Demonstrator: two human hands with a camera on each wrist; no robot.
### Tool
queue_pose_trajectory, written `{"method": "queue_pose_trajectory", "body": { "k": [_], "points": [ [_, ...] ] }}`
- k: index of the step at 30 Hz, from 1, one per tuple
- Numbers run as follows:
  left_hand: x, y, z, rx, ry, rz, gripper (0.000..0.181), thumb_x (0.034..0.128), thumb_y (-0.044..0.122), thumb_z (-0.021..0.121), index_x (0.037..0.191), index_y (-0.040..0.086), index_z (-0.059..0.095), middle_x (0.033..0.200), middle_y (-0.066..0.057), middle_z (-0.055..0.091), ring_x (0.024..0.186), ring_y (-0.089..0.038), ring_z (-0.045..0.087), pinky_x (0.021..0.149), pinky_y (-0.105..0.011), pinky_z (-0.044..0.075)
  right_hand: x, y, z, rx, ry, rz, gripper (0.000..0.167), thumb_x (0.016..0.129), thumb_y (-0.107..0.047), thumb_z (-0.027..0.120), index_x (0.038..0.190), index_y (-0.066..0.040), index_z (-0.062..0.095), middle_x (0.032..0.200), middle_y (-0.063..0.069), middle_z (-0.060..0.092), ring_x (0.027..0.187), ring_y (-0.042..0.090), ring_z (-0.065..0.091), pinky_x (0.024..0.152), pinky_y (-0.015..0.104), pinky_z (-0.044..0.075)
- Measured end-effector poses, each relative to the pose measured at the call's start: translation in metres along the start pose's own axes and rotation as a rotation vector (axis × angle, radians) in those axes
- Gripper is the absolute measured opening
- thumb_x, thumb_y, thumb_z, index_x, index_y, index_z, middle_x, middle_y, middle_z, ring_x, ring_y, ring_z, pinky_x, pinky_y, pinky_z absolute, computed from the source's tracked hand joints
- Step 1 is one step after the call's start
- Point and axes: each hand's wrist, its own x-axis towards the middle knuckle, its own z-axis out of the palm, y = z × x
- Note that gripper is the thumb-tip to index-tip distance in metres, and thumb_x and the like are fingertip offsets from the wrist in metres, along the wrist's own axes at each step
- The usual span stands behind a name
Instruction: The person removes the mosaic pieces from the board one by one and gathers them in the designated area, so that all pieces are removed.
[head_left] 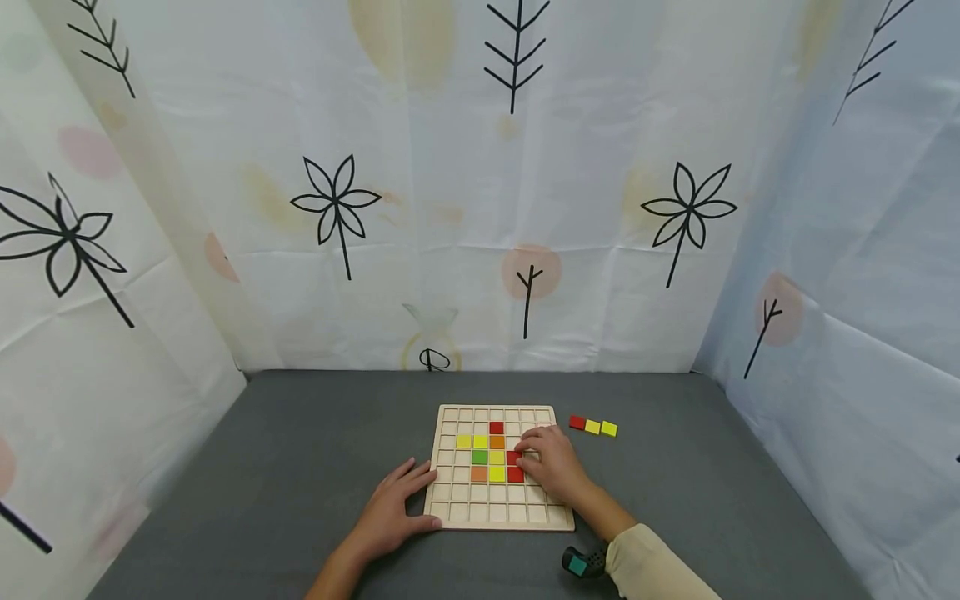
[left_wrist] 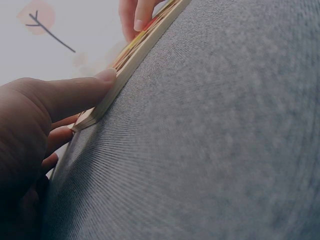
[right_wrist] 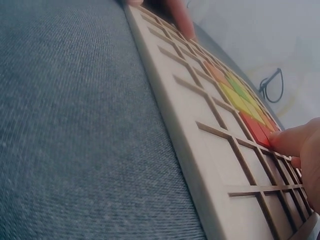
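A pale wooden grid board (head_left: 498, 517) lies on the grey table, with several red, yellow, orange and green square tiles in its cells. My left hand (head_left: 390, 508) touches the board's near left corner; its thumb is on the front edge and its fingers are along the left side. At the right of the coloured group, my right hand (head_left: 555, 462) pinches a red tile (head_left: 513, 457) with thumb and index finger, partly covering it. Just below sits another red tile (head_left: 515, 475). The right wrist view shows the right thumb (right_wrist: 290, 141) against the red tile, low at the board.
Beyond the board's upper right corner, a red tile (head_left: 577, 422) and two yellow tiles (head_left: 601, 428) lie in a row on the grey table (head_left: 300, 458). A dark wrist device (head_left: 583, 562) is by the right sleeve. Patterned white curtains (head_left: 450, 167) surround the table.
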Motion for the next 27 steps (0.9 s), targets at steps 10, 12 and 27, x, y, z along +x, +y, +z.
{"method": "queue_pose_trajectory", "body": {
  "k": [10,12,27],
  "points": [
    [0.000,0.001,0.000,-0.003,-0.003,-0.010,0.079,0.0719,0.053,0.080,0.137,0.013,0.058,0.146,-0.005,0.048,0.140,-0.036,0.030,0.105,-0.065,0.025,0.003,-0.002,-0.001,0.019,-0.021,0.053,0.005,0.082,-0.010,0.076,0.086,-0.011,0.073,0.104,0.007,0.065,0.101,0.030,0.053,0.089,0.052,0.043],
    [0.000,0.000,0.000,-0.004,-0.002,-0.013,0.079,0.0719,0.053,0.080,0.137,0.014,0.058,0.146,-0.005,0.048,0.140,-0.036,0.030,0.105,-0.065,0.025,0.006,-0.003,-0.002,0.014,-0.042,0.087,0.004,0.082,-0.012,0.076,0.084,-0.013,0.073,0.105,0.007,0.065,0.104,0.031,0.053,0.091,0.053,0.042],
    [0.001,0.003,-0.002,0.000,-0.006,-0.016,0.079,0.0720,0.053,0.079,0.137,0.013,0.058,0.145,-0.006,0.048,0.139,-0.037,0.030,0.105,-0.066,0.025,0.012,-0.007,-0.001,0.035,-0.046,0.188,0.010,0.081,-0.010,0.077,0.078,-0.015,0.069,0.094,0.001,0.064,0.101,0.028,0.053,0.086,0.047,0.047]
  ]
}}
